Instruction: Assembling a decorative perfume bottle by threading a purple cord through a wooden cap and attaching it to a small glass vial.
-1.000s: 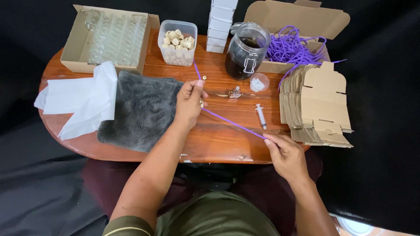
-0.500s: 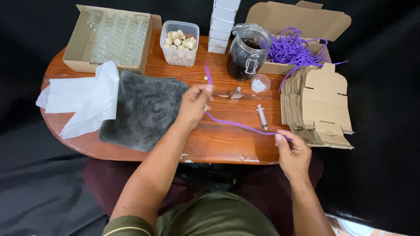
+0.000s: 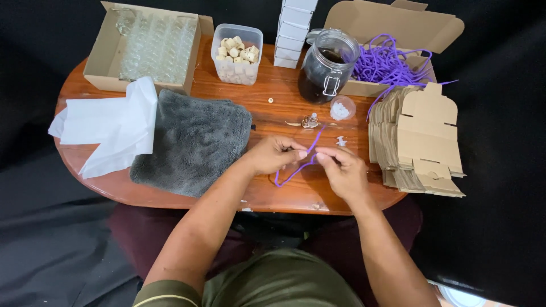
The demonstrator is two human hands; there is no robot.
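Note:
Over the front middle of the oval wooden table (image 3: 261, 108), both hands pinch one purple cord (image 3: 293, 173). My left hand (image 3: 273, 154) grips it between thumb and fingers. My right hand (image 3: 341, 169) holds it close by, fingertips almost touching the left. The cord loops down towards the table edge, and one end rises past the hands. Just beyond the fingers lie a small glass bottle (image 3: 310, 121) and a small syringe (image 3: 341, 141), partly hidden by my right hand.
A grey cloth (image 3: 190, 142) and white tissue paper (image 3: 108, 125) lie at the left. At the back stand a box of glass bottles (image 3: 151, 45), a tub of corks (image 3: 236, 51), stacked white boxes (image 3: 294, 28), a dark jar (image 3: 327, 65) and a carton of purple cord (image 3: 387, 62). Flat cardboard blanks (image 3: 418, 139) are piled at the right.
My hands have come together. My right hand moved left from the table's front right, my left hand drew back towards me, and the cord, stretched straight before, now hangs in a loop.

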